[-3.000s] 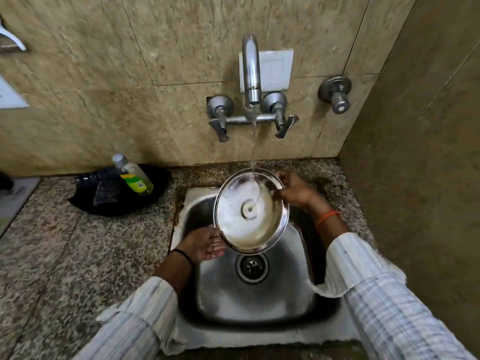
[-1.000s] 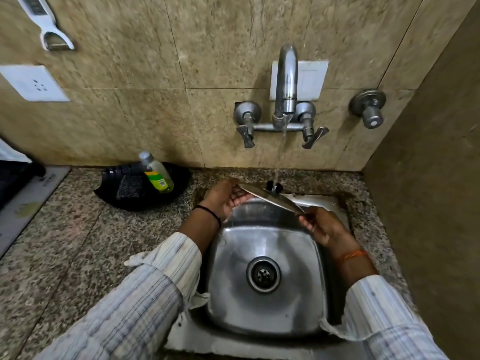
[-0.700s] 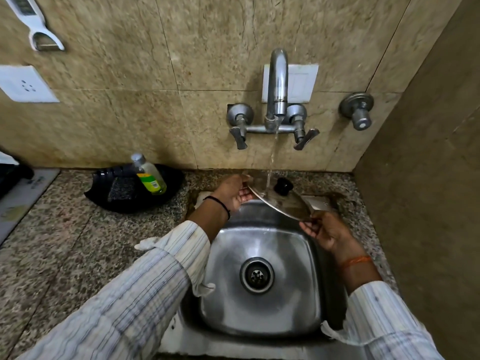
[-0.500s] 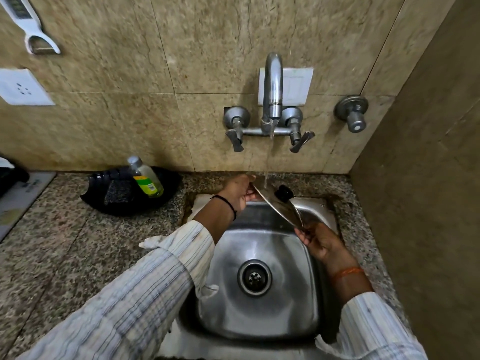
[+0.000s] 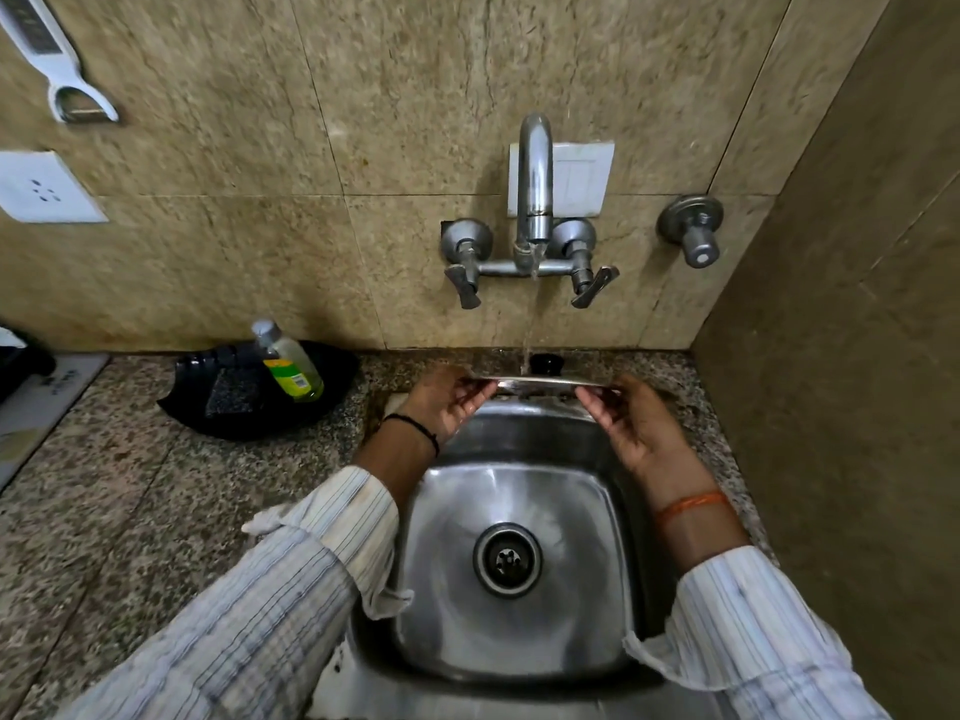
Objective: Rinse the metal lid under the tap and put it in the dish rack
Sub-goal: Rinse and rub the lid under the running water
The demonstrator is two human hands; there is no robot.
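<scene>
I see the metal lid [image 5: 540, 383] almost edge-on, so its top face is hidden from me and only a thin bright rim shows, with the black knob [image 5: 544, 362] poking up behind it; whether water pools on it I cannot make out; my fingertips under the rim are partly lost in shadow, and my sleeves [image 5: 270, 605] run off the bottom of the view.

My left hand [image 5: 441, 402] pinches the lid's left edge, thumb on top and fingers curled beneath; my right hand [image 5: 636, 428] pinches the right edge the same way, palm turned toward me; both grips are closed on the rim, not spread.

The lid lies level, held above the far end of the sink [image 5: 519, 631], directly below the tap [image 5: 535, 189]; a thin stream of water [image 5: 531, 314] falls from the tap onto the lid just left of the knob.

Left of the sink, on the speckled counter [image 5: 130, 501], a black tray [image 5: 218, 407] holds a soap bottle [image 5: 291, 363] leaning against the wall side; the tray's contents beside the bottle are too dark to tell.
</scene>
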